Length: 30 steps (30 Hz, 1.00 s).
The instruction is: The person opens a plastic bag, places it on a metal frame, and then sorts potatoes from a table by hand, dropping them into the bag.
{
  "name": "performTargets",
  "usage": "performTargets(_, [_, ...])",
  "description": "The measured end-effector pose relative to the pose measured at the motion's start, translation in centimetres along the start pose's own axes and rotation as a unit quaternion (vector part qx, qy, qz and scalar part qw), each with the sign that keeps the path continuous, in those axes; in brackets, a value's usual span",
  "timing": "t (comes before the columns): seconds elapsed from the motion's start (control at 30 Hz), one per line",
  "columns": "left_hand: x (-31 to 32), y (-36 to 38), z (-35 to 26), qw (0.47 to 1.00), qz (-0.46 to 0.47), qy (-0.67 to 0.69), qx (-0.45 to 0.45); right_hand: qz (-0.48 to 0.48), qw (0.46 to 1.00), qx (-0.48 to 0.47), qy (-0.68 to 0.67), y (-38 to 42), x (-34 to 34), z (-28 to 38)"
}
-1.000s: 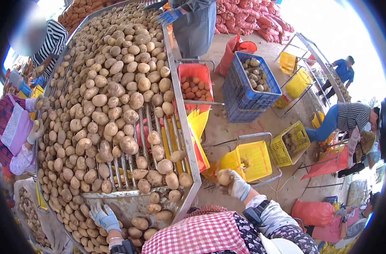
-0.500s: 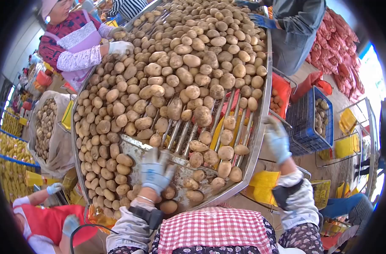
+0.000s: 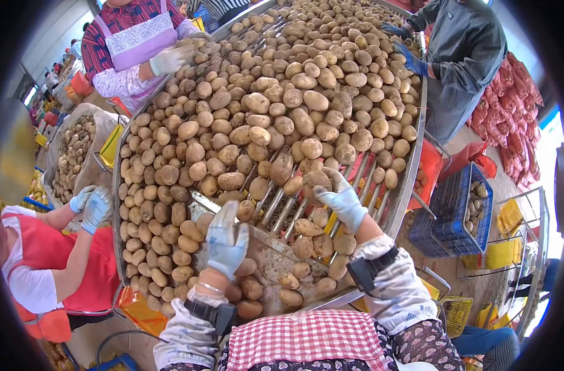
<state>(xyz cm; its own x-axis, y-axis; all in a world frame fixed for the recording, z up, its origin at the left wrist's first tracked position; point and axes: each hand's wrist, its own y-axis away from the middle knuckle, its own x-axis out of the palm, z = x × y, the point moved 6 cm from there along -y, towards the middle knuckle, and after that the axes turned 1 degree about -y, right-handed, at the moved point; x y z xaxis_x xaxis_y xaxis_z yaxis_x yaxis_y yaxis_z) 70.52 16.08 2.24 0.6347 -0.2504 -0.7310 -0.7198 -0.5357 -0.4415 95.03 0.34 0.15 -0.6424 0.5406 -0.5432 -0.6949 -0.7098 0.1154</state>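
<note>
My left hand (image 3: 227, 242), in a pale blue-and-white glove, is open with its fingers apart over the metal plate (image 3: 266, 253) at the near side of the sorting table. Several potatoes lie beside its wrist. My right hand (image 3: 346, 204), gloved alike, reaches over the metal rollers (image 3: 276, 207), thumb and fingers closed around a large brownish potato (image 3: 316, 184). More loose potatoes (image 3: 307, 227) rest on the rollers just left of that hand. A thick heap of potatoes (image 3: 300, 117) covers the far part and left side of the table.
A metal rim (image 3: 421, 142) borders the table. Blue crates (image 3: 446, 213) with potatoes and red mesh sacks (image 3: 504, 117) stand right. Left is a large white sack (image 3: 75, 151) of potatoes. Co-workers in a lilac apron (image 3: 140, 43), a red apron (image 3: 84, 266) and a dark jacket (image 3: 467, 55) stand around.
My right hand has moved from outside the table's right rim in over the rollers and taken hold of a potato. My left hand stays over the plate. The view has shifted slightly.
</note>
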Motion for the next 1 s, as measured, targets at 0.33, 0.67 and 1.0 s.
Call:
performTargets(0.33, [12.9, -12.3, -2.8, 0.953, 0.177, -0.243, 0.03, 0.229, 0.616, 0.022, -0.753, 4.9, 0.1, 2.2])
performTargets(0.67, [9.1, -7.5, -3.9, 0.974, 0.217, 0.028, 0.063, -0.009, 0.884, -0.046, -0.466, 5.8, -2.8, 3.0])
performTargets(1.0, [5.3, 1.3, -6.5, 0.327, 0.185, 0.837, -0.397, 0.05, 0.719, 0.052, -0.692, 6.8, 2.4, -0.6])
